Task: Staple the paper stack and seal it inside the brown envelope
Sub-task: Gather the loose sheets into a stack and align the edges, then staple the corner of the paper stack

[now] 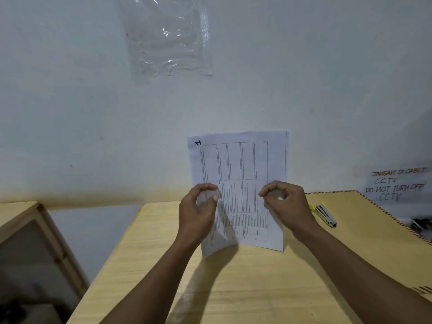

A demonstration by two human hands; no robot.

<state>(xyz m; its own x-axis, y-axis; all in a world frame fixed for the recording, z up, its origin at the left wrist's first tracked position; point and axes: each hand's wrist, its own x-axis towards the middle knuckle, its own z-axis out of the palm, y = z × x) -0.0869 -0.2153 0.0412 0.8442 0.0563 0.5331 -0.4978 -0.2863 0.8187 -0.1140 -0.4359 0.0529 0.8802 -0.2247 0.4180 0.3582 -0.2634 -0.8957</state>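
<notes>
A white paper stack (238, 164) with a printed table stands upright on its bottom edge on the wooden table (229, 284). My left hand (198, 211) pinches its left edge and my right hand (287, 204) pinches its right edge, both about halfway up. The brown envelope (364, 232), with a striped border, lies flat on the table to the right. A small stapler (326, 216) with a yellow end lies on the envelope's near-left part, just right of my right hand.
A white wall rises right behind the table, with a clear plastic sheet (168, 38) taped high up and a handwritten CCTV note (397, 185) at the right. A wooden cabinet (30, 232) stands to the left across a gap. Dark items (420, 224) sit at the far right edge.
</notes>
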